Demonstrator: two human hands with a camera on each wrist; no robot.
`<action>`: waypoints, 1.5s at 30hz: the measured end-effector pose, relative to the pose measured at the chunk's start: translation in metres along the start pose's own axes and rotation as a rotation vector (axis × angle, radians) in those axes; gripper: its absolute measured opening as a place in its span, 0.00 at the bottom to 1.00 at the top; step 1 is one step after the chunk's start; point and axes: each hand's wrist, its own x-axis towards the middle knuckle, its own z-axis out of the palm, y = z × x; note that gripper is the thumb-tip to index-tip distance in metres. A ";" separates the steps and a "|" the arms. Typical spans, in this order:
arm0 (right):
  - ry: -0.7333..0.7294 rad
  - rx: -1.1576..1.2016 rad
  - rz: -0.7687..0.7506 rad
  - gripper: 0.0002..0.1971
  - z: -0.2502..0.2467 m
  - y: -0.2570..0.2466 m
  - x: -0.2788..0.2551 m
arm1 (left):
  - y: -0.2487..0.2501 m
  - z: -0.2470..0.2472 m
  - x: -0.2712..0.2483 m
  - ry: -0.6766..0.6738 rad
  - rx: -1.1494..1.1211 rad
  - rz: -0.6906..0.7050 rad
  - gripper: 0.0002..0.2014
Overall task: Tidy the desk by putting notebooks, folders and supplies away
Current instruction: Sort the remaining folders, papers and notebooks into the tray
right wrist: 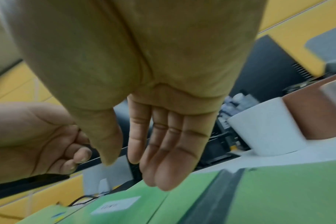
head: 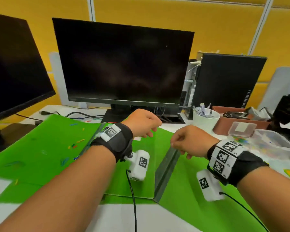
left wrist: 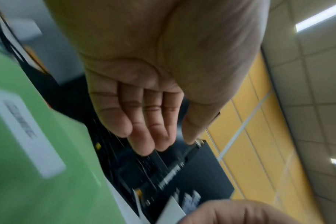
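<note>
**Two empty hands over a green folder, clips not yet gathered**

Two hands hover at the middle of the head view, above a green folder point(head: 137, 164) that lies on the white tabletop point(head: 141, 218). The left hand point(head: 141, 123) hangs with its fingers point(left wrist: 144, 121) straight and pressed side by side, holding nothing; the left wrist view shows the palm bare. The right hand point(head: 187, 141) is likewise empty, its fingers point(right wrist: 163, 151) extended and close together, thumb apart. Both look poised over the folder's far edge, probably to take hold of it or square it.

The folder carries a white label point(right wrist: 115, 206) and a dark spine strip point(head: 166, 171) running from centre to lower centre of the frame. At left a second green sheet point(head: 40, 148) is tilted, and coloured paper clips point(head: 74, 144) are strewn over it. They will likely slide if it is lifted carelessly.

At the right edge sit the likely homes for supplies: a white pen cup point(head: 205, 118), a brown tray point(head: 241, 121) and clear plastic boxes point(head: 273, 143), crowded together. The monitor point(head: 124, 64) and its base close off the upper centre, so reaching room lies low in the frame, toward the near edge of the tabletop.
</note>
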 end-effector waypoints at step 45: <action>0.379 0.225 0.092 0.04 -0.145 0.022 0.049 | 0.051 0.055 0.082 -0.006 0.076 0.093 0.05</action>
